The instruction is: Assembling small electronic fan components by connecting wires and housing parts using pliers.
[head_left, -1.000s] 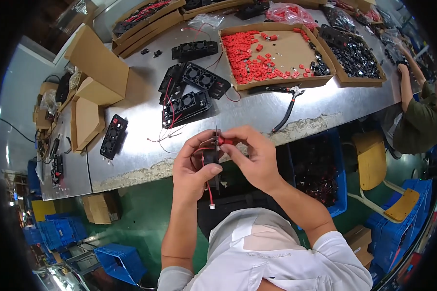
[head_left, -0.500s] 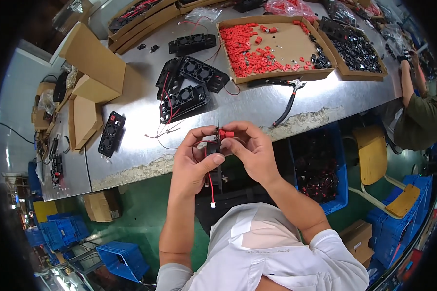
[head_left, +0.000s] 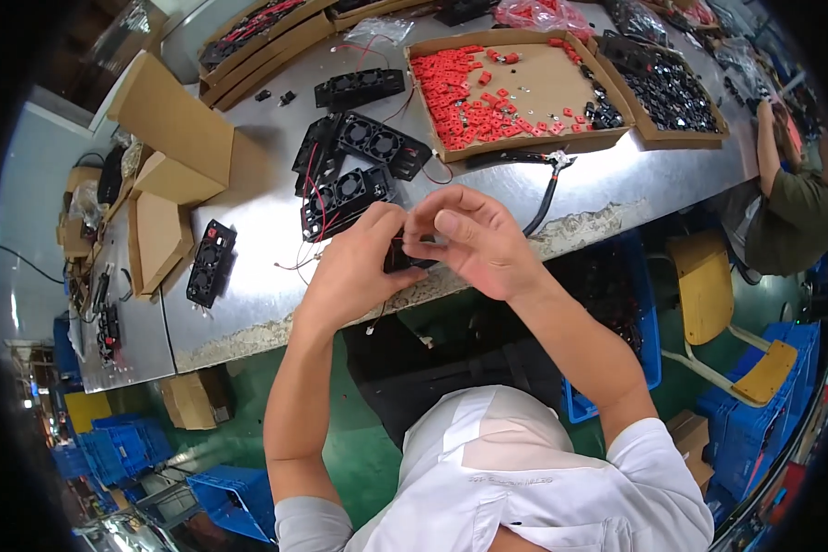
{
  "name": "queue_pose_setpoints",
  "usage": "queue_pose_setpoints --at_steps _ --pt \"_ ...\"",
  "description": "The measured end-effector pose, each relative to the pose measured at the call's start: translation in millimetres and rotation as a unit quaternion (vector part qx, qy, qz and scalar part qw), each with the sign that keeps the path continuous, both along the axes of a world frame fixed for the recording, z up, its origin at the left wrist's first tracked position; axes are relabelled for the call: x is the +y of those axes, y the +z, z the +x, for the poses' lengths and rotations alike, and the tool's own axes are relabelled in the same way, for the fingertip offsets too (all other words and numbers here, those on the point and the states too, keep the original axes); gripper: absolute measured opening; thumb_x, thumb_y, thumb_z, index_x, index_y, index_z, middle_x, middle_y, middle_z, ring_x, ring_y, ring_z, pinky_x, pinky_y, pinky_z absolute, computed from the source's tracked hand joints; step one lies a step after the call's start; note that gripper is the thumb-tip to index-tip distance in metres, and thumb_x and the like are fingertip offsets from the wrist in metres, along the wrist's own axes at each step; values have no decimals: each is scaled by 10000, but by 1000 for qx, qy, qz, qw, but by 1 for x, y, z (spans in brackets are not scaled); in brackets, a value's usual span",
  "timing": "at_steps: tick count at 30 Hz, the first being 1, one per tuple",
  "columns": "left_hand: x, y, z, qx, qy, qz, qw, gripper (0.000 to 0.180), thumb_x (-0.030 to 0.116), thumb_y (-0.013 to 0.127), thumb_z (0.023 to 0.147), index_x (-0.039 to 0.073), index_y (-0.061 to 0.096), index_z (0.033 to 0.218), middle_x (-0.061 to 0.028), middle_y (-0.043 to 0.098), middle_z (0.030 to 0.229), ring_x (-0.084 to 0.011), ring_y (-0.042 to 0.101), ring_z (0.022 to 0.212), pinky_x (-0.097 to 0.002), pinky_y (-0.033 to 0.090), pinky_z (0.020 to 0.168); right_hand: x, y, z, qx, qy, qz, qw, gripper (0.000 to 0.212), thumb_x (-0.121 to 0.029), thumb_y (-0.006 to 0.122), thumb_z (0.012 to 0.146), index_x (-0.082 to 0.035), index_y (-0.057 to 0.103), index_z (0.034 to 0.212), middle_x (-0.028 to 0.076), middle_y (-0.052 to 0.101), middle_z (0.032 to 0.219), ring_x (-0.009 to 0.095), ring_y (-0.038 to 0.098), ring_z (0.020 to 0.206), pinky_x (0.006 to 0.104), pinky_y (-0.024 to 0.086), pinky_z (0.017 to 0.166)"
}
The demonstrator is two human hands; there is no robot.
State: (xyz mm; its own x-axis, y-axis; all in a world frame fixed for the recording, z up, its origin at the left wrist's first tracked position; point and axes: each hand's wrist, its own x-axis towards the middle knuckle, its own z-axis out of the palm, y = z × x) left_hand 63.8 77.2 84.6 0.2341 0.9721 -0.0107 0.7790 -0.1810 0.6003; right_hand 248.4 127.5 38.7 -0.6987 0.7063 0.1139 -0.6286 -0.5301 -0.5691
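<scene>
Fingers of the left hand (head_left: 354, 267) are closed round a black unit (head_left: 397, 258), mostly hidden between the two hands, in front of the person at the worn near edge of the grey metal desk (head_left: 262, 212); a small white plastic connector (head_left: 371, 329) hangs below that hand. Bent and curled close beside it at three o'clock, the fingers of the right hand (head_left: 488, 248) have their thumb raised, and I cannot tell whether they grip anything. Taking the hands as the dial's centre, a cluster of black rectangular twin-fan units (head_left: 377, 141) lies between ten and eleven o'clock, near the left hand, with thin red wires (head_left: 315, 189) over it. One lone black fan unit (head_left: 212, 264) lies at nine, and an open brown cardboard box (head_left: 184, 152) stands at ten. At one o'clock sits a shallow brown cardboard tray (head_left: 552, 83) with small red plastic pieces (head_left: 446, 101) heaped toward its left; at two, black-handled metal pliers (head_left: 547, 195) lie near the right hand, and farther out is a second cardboard tray (head_left: 690, 141) full of small black pieces (head_left: 667, 99).
</scene>
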Motion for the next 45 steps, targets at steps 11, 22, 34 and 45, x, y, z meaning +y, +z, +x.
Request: queue_pose_setpoints --at_steps 11,22,34,45 --pt "-2 -2 2 4 -7 8 1000 479 181 812 692 55 587 1096 -89 588 1092 -306 631 919 -401 515 769 22 14 9 -408 -164 488 754 161 -32 600 936 49 628 1072 86 643 1045 166 615 957 293 490 862" --pt "-4 7 8 0 17 -10 1000 456 122 810 679 25 598 1070 -70 586 1159 -273 623 1011 -344 503 852 -46 -25 33 -131 -191 -2 973 127 -42 607 932 -23 624 1057 84 650 859 173 612 731 295 512 668" --pt "-9 -3 3 -13 26 18 999 448 163 806 678 60 589 1055 -81 594 1085 -310 632 919 -398 513 771 11 5 13 -410 -162 506 741 156 -46 711 837 -9 657 978 72 594 843 171 618 735 284 471 615" --pt "-10 -3 0 -14 67 60 996 450 129 794 685 38 601 1082 -83 604 1132 -290 645 933 -373 527 803 4 -1 -14 -325 -264 451 788 165 -19 657 876 21 634 1034 116 609 1093 191 607 1007 328 472 937"
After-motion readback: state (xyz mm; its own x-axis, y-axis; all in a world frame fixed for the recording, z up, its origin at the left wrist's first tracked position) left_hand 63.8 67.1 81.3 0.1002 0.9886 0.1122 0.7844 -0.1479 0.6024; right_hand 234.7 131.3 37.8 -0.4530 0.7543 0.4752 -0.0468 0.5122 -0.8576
